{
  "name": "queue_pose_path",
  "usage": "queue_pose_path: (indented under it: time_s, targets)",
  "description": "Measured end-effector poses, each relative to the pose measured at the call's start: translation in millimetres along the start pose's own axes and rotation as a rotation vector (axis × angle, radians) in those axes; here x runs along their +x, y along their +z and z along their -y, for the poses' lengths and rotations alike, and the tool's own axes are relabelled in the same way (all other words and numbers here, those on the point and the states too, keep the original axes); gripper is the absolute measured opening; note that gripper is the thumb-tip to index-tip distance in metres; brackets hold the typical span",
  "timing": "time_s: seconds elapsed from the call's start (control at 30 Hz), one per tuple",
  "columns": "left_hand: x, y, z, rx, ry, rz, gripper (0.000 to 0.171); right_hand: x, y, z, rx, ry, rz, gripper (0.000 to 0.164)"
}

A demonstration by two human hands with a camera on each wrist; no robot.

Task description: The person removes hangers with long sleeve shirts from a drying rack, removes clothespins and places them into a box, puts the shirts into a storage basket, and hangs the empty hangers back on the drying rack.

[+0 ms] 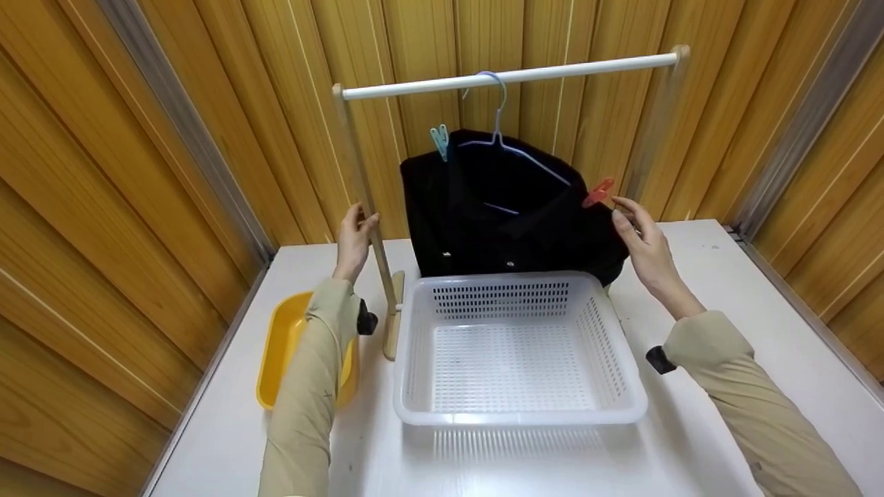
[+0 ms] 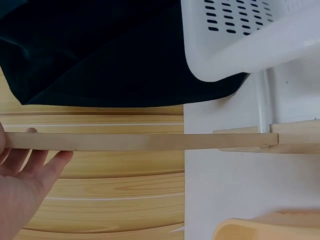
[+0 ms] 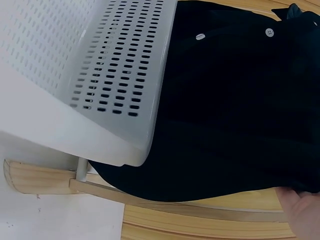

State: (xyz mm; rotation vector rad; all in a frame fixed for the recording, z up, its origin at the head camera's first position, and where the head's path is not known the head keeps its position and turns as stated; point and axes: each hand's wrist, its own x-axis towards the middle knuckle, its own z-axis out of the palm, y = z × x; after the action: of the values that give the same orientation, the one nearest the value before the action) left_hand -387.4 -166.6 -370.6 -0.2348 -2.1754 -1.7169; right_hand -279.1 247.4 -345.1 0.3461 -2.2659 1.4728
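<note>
A black buttoned shirt (image 1: 483,235) hangs from a bluish-purple hanger (image 1: 498,134) hooked over the white rail (image 1: 573,70) of a small clothes rack. A light-blue clothespin (image 1: 440,141) sits at its left shoulder, a red clothespin (image 1: 598,193) at its right. My left hand (image 1: 353,241) holds the rack's left wooden post (image 2: 125,142), its fingers passing behind the wood. On the other side, my right hand (image 1: 648,248) pinches the shirt's outer edge just below the red clothespin. In the right wrist view the fingertips are partly hidden by the dark cloth (image 3: 230,115).
In front of the rack stands a white perforated basket (image 1: 518,417), its back rim overlapping the shirt's lower part. A yellow basin (image 1: 269,366) lies left of it, partly under my left forearm. Wood-patterned walls (image 1: 173,228) enclose the white table (image 1: 718,276).
</note>
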Motion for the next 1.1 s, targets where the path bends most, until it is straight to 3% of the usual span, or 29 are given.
queue_pose_path:
  time_s: [0.23, 0.4, 0.5, 0.63, 0.73, 0.97, 1.1]
  targets:
    - [-3.0, -2.6, 1.6, 0.034, -0.022, 0.011, 0.024, 8.3, 0.4, -23.3, -0.001, 0.001, 0.021, 0.044]
    - [-4.4, -3.1, -0.2, -0.032, -0.03, 0.024, 0.022, 13.7, 3.0, -33.5, -0.007, 0.0, 0.022, 0.045]
    - [-9.0, -3.1, -14.7, -0.064, -0.043, 0.034, 0.023, 14.3, 3.9, -25.6, -0.009, -0.001, 0.021, 0.046]
    - [-7.6, -2.0, -11.9, -0.049, -0.04, 0.02, 0.021, 15.5, 6.3, -23.5, -0.013, 0.01, 0.035, 0.046]
    - [-1.8, -0.5, 1.1, -0.021, -0.028, 0.003, 0.022, 16.5, 6.9, -24.3, -0.017, 0.018, 0.046, 0.045]
    - [-2.0, 1.1, 0.4, 0.004, -0.034, 0.001, 0.025, 7.4, 8.5, 4.8, -0.005, 0.012, 0.066, 0.041]
    - [-2.7, 1.6, -1.8, 0.017, -0.035, 0.011, 0.027, 5.9, 9.0, 10.5, -0.026, -0.005, 0.05, 0.039]
